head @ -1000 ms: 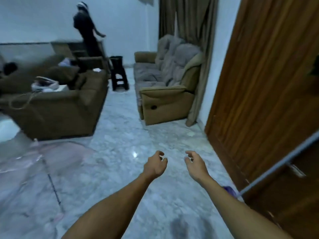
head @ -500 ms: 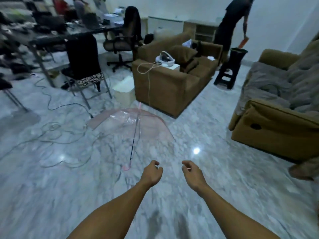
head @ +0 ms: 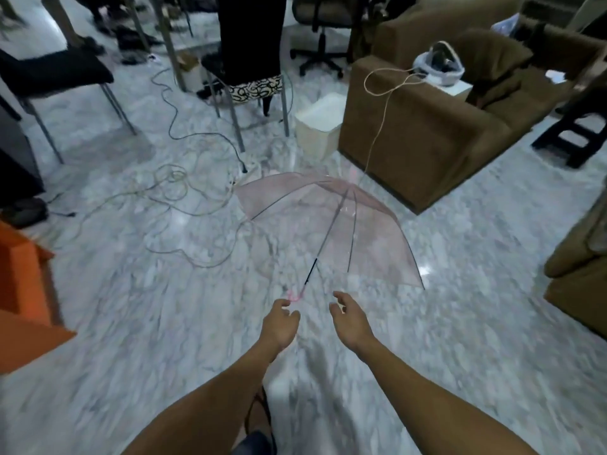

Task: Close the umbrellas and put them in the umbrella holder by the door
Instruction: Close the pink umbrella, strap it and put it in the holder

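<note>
umbrella (head: 331,224), a transparent pink-tinted one with dark ribs, lies open on its side on the grey-white marble floor (head: 131,323), its canopy spread toward a brown fabric sofa (head: 427,133) and its thin dark shaft running down to a curved pink handle (head: 294,296) nearest the person. both bare forearms reach forward over the floor. the left hand (head: 280,323) hovers just beside the pink handle, fingers loosely curled and holding nothing; whether the fingertips touch the handle cannot be told through the blur. the right hand (head: 348,318) sits just to the right of it, fingers relaxed and slightly spread, also empty, close to the near edge of the canopy.

beyond the umbrella a white square bin (head: 317,128) stands against the end of the sofa, and a pale cord (head: 377,126) hangs down the sofa's arm toward the floor. on the sofa's armrest rests a white bag-like bundle (head: 438,68). loose grey cables (head: 184,198) coil across the floor to the left of the canopy. a metal-legged chair with a black and white patterned seat (head: 254,90) stands behind them, a black office chair (head: 320,34) farther back. an orange box-shaped object (head: 23,290) sits at the left edge, and a dark step stool (head: 578,133) at the right.
</note>
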